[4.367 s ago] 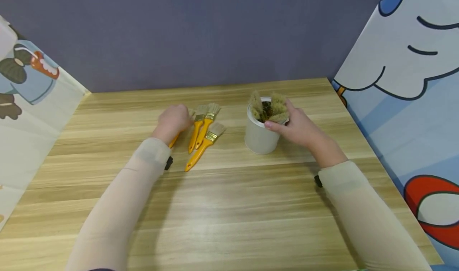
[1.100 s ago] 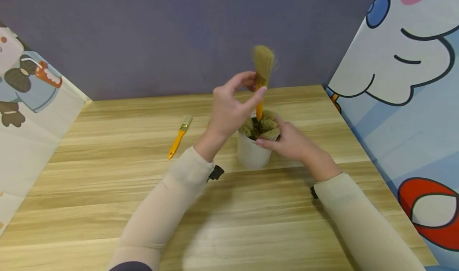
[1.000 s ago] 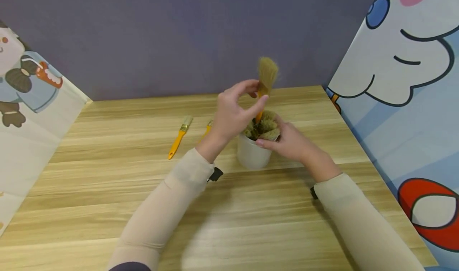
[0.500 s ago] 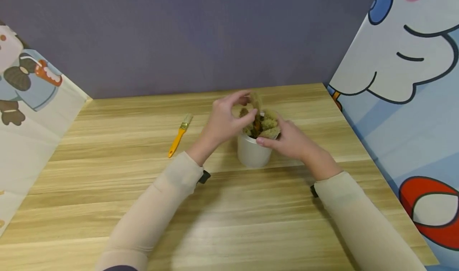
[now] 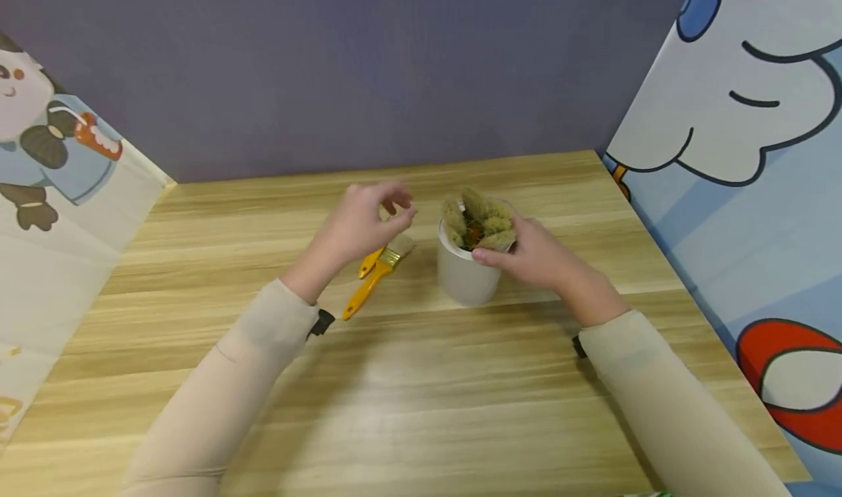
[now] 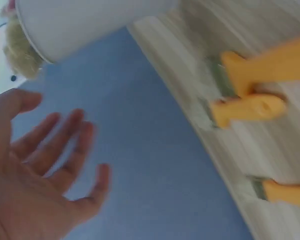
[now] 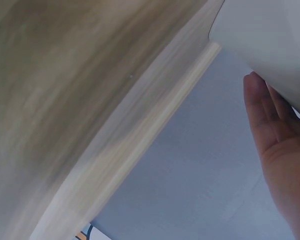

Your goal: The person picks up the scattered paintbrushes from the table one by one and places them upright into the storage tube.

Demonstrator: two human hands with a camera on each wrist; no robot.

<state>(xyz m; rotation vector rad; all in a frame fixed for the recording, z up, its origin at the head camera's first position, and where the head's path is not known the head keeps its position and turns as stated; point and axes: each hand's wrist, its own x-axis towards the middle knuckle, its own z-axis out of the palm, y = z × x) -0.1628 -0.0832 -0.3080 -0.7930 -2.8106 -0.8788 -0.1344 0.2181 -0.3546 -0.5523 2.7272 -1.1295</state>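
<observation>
A white can (image 5: 468, 281) stands upright on the table, packed with several paintbrushes (image 5: 483, 219), bristles up. My right hand (image 5: 539, 252) grips it from the right, thumb at the front rim; the right wrist view shows fingers (image 7: 270, 105) along its side. To the can's left, in the air, is my left hand (image 5: 365, 223), fingers loosely bent and holding nothing. Below it lies a paintbrush (image 5: 370, 286) with an orange handle; a second paintbrush (image 5: 370, 263) is partly covered by the hand. The left wrist view shows three orange handles, including a separate one (image 6: 290, 194).
The wood-grain table (image 5: 421, 395) ends at a grey-purple wall (image 5: 395, 73) behind the can. Cartoon-printed panels stand at the left (image 5: 66, 153) and right (image 5: 743, 131).
My left hand lowered a paintbrush handle-first into the can, let it go, and moved left over the loose brushes. My right hand has stayed on the can.
</observation>
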